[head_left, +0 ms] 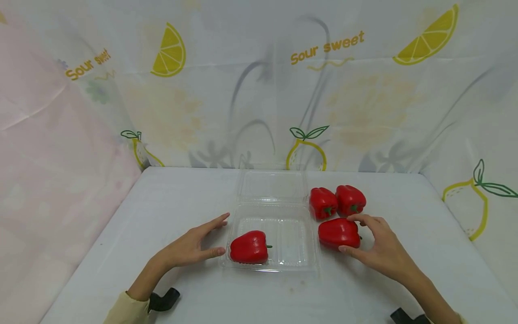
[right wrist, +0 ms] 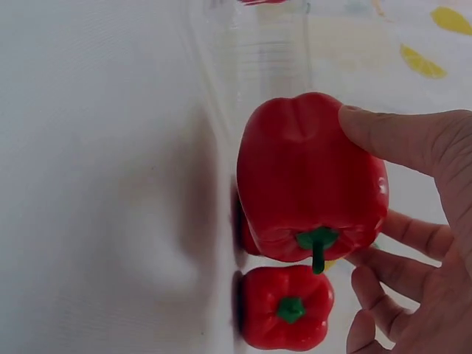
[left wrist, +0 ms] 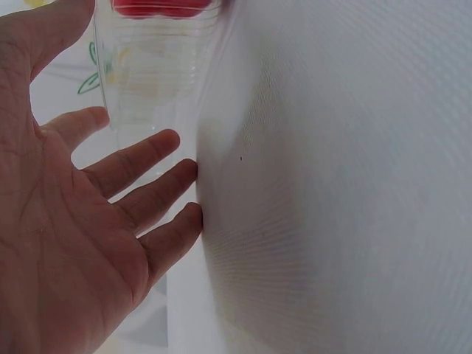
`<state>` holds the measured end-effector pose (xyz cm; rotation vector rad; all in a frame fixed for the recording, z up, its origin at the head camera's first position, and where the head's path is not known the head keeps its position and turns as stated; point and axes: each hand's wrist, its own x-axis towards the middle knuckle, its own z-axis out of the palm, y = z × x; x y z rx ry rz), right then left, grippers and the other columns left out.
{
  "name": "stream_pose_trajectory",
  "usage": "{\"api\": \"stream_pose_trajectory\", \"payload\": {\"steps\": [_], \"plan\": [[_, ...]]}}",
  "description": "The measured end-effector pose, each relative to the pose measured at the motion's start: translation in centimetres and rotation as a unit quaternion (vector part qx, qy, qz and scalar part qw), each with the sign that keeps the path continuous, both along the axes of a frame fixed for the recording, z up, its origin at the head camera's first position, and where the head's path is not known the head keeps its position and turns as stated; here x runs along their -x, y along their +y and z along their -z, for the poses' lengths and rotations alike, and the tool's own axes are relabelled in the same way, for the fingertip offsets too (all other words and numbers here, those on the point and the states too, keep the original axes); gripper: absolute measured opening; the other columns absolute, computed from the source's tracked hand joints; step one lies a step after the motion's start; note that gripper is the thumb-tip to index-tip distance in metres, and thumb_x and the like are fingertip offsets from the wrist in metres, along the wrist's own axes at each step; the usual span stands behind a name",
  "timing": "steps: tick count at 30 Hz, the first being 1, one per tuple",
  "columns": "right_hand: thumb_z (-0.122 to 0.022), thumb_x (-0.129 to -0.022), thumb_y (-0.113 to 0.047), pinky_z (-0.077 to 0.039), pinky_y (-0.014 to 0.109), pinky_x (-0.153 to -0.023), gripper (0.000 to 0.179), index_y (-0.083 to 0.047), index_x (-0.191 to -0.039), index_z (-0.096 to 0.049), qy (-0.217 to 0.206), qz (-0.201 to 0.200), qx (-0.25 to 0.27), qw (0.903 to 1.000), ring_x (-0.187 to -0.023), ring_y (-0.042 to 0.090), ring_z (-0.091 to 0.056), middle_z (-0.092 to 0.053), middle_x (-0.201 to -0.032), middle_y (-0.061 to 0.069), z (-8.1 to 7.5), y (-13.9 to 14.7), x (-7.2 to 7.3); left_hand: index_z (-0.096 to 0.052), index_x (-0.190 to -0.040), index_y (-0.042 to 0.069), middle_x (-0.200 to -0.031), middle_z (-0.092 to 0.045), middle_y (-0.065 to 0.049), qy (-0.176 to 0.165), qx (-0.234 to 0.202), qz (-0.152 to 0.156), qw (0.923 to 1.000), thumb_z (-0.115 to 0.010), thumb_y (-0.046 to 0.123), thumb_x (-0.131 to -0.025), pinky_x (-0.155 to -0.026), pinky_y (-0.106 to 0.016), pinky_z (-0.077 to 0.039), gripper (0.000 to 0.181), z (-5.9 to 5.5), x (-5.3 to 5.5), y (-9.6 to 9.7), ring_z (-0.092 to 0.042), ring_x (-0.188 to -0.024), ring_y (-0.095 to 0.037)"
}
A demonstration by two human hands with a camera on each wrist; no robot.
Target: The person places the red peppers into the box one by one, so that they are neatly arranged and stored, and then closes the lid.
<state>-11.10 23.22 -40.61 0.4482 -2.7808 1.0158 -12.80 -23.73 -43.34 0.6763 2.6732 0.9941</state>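
Note:
A clear plastic clamshell box (head_left: 291,256) lies with its lid (head_left: 272,185) folded back. In the left part of its base sits a red bell pepper (head_left: 248,247), stem to the right. My left hand (head_left: 190,245) is beside the box's left wall, fingers spread and holding nothing; its palm (left wrist: 66,243) shows in the left wrist view. To the right of the box, my right hand (head_left: 378,247) pinches another red bell pepper (right wrist: 310,177) between thumb and fingers, its green stem toward the wrist camera.
Two more red bell peppers, one nearer the box (head_left: 323,203) and one to its right (head_left: 350,200), stand behind the held pepper. A white cloth (head_left: 194,189) covers the table. Behind it hangs a lemon-printed curtain (head_left: 243,90).

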Motion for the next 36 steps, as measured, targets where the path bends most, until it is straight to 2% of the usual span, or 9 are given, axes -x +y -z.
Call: {"api": "stream_pose_trajectory", "payload": {"steps": [6,17,36], "plan": [[-0.09,-0.069,-0.035,-0.053,0.052,-0.072,0.067,-0.013,-0.124,-0.058,0.005,0.009,-0.002,0.9999,-0.106,0.031,-0.049,-0.058,-0.116,0.009,-1.0,0.0,-0.3,-0.03,-0.156,0.026,-0.148,-0.047,-0.003,-0.001,0.001,-0.001,1.0,-0.068,0.055,-0.086,-0.097,-0.06,-0.044,0.084,0.0,-0.1,0.0,-0.046,-0.134,-0.025],[-0.091,-0.068,-0.035,-0.047,0.047,-0.072,0.069,-0.012,-0.125,-0.058,0.026,0.019,-0.006,0.9995,-0.104,0.028,-0.049,-0.059,-0.112,0.008,-2.6,-0.3,-0.6,-0.031,-0.156,0.025,-0.147,-0.048,-0.003,-0.001,0.006,-0.003,1.0,-0.068,0.056,-0.086,-0.097,-0.062,-0.043,0.085,-0.3,-0.1,0.1,-0.046,-0.134,-0.025],[-0.093,-0.063,-0.033,-0.048,0.042,-0.072,0.075,-0.012,-0.125,-0.057,0.04,0.008,0.015,0.999,-0.106,0.025,-0.05,-0.058,-0.117,0.006,-3.5,-2.2,-0.7,-0.031,-0.156,0.025,-0.146,-0.049,-0.002,0.0,0.009,-0.004,0.9999,-0.067,0.056,-0.085,-0.097,-0.06,-0.045,0.086,-0.2,-0.1,0.1,-0.046,-0.133,-0.024]]}}
